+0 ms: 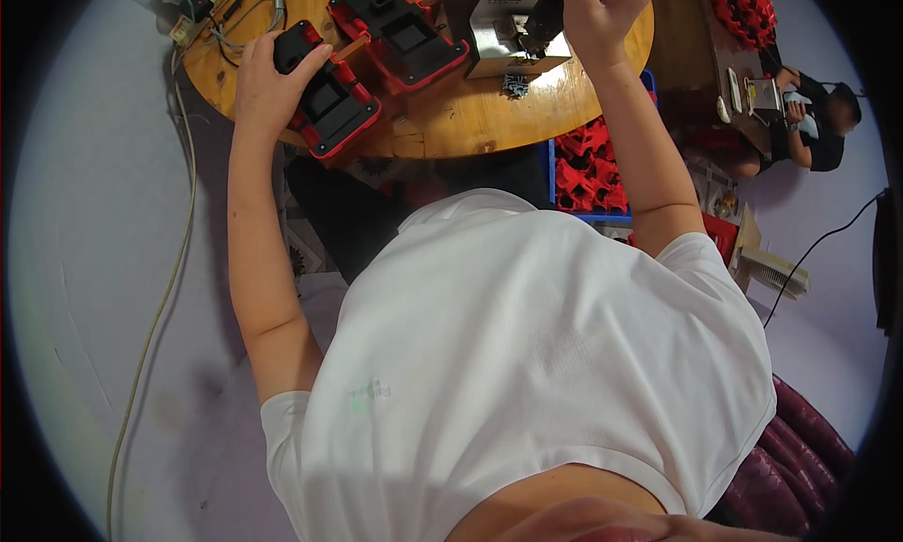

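Note:
My left hand [266,86] grips the upper end of a black casing with red edging [331,117], thumb across its top, at the table's near left. A second casing of the same kind [411,41] lies just beyond it to the right. My right hand [602,20] is closed around a dark tool [546,24] that looks like an electric screwdriver. Its tip is at the front of a metallic box [487,20], which looks like a screw feeder. A small pile of screws [515,87] sits at the box's near side. The top of my right hand is cut off by the frame edge.
The round wooden table [442,137] ends close to my body. Below its right edge stands a blue crate [588,216] of red plastic parts [591,170]. Cables [246,24] lie at the far left. Another person [823,128] sits at the far right, near more red parts [740,13].

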A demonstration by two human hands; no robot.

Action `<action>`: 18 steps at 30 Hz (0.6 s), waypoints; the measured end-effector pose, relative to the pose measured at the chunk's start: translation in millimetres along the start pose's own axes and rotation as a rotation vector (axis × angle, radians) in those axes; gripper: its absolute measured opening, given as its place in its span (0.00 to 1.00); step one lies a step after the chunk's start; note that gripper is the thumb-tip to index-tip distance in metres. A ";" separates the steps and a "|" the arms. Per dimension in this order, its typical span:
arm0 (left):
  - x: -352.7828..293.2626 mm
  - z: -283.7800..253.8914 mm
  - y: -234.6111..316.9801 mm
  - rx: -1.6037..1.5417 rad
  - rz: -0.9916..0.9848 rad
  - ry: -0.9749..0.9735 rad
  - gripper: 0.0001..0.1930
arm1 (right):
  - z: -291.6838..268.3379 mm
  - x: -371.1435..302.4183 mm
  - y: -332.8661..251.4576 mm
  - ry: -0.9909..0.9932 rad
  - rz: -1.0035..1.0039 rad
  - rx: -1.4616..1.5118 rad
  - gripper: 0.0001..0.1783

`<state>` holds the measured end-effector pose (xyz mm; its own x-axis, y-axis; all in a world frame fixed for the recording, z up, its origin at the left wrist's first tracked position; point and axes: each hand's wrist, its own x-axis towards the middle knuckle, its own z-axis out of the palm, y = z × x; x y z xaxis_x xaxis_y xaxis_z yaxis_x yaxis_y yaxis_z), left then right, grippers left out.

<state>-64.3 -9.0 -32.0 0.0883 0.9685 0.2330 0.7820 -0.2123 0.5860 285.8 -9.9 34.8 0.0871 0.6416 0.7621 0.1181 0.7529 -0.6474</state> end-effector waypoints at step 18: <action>-14.1 -5.7 -28.1 -0.507 -0.059 -0.017 0.54 | 143.4 54.1 -27.7 0.060 0.080 0.526 0.18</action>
<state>-91.1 -17.4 -47.3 0.0666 0.9817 0.1782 0.3888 -0.1901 0.9015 145.4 24.9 92.5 0.1335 0.7019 0.6997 -0.4015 0.6838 -0.6093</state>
